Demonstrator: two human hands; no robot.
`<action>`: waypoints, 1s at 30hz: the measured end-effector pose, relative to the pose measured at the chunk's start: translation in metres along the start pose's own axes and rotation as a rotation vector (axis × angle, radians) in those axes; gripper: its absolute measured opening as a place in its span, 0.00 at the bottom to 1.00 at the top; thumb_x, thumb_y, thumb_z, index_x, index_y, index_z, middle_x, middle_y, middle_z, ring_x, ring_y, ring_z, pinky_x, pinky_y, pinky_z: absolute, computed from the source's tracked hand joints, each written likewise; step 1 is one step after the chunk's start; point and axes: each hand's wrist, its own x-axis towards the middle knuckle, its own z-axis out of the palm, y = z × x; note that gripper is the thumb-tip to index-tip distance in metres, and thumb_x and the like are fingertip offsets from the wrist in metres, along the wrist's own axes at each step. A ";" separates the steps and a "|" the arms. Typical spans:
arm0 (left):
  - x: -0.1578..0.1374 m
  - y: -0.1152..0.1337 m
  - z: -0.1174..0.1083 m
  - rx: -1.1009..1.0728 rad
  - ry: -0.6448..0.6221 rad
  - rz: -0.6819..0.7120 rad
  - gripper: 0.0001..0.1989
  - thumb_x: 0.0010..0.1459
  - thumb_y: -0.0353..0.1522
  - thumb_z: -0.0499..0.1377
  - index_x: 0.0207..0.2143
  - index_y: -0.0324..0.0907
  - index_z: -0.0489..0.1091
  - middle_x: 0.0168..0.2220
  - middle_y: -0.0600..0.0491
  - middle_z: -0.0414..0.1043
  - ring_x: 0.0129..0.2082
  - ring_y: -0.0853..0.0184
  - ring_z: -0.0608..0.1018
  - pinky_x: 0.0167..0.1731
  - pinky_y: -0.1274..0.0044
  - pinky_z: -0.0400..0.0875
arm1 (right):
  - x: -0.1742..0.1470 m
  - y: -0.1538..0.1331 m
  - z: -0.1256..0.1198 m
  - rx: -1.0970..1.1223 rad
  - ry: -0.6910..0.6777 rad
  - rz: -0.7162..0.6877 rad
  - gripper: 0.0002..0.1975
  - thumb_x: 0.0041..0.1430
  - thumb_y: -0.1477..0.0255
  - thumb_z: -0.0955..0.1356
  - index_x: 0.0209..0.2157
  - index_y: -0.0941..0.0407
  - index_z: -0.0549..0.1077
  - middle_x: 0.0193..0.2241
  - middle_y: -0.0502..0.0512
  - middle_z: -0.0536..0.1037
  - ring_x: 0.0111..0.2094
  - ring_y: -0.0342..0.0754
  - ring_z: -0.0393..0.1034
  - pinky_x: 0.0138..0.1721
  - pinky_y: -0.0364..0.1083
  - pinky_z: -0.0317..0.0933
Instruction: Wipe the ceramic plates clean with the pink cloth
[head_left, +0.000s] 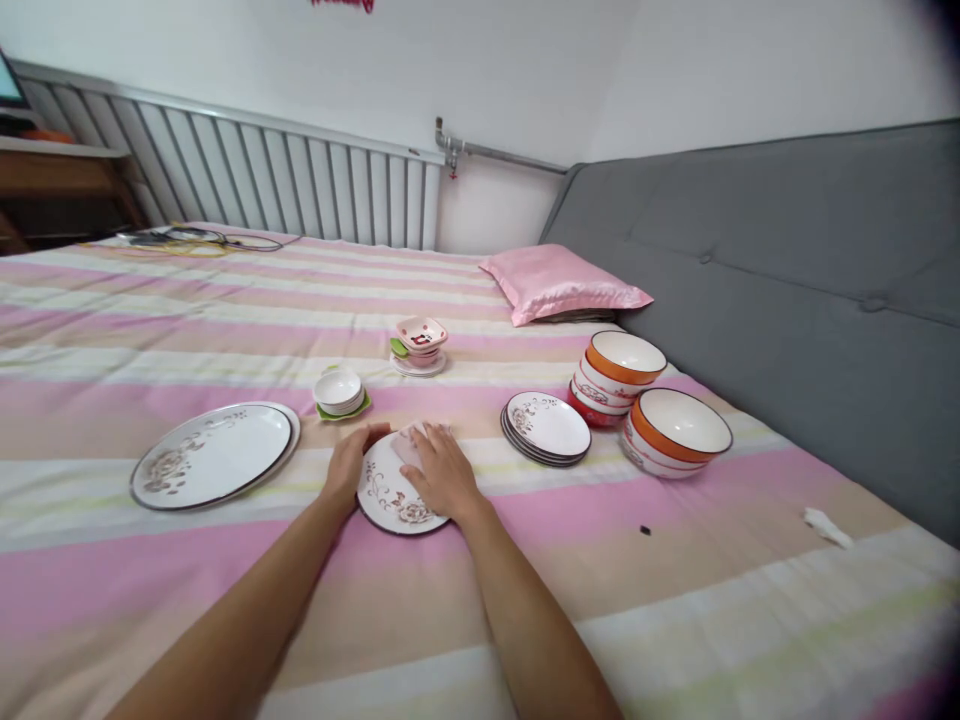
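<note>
A round white plate (390, 500) with a dark rim and brown flowers lies in front of me on the bed. At its left edge, my left hand (351, 462) grips the rim. My right hand (446, 472) presses a pale cloth or tissue (407, 446) onto the plate's upper part, its fingers partly spread over it. To the right sits a stack of matching plates (551, 425). Large oval plates (217, 455) lie on the left. Just beyond my left hand, small white bowls (339, 388) are stacked on a green dish (345, 412).
Stacked orange-rimmed bowls (615, 375) and another bowl pair (671, 440) stand at the right. Small pink dishes (421, 335) are farther back, before a pink pillow (562, 280). A crumpled white tissue (827, 527) and a small black piece (645, 530) lie at right. Cables (202, 240) lie far left.
</note>
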 end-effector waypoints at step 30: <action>-0.056 -0.009 0.011 -0.293 0.111 -0.160 0.26 0.51 0.50 0.53 0.43 0.41 0.72 0.50 0.49 0.72 0.49 0.57 0.72 0.51 0.67 0.63 | -0.026 0.017 -0.057 0.291 -0.284 0.180 0.11 0.44 0.80 0.67 0.31 0.55 0.76 0.36 0.52 0.79 0.41 0.48 0.73 0.47 0.47 0.63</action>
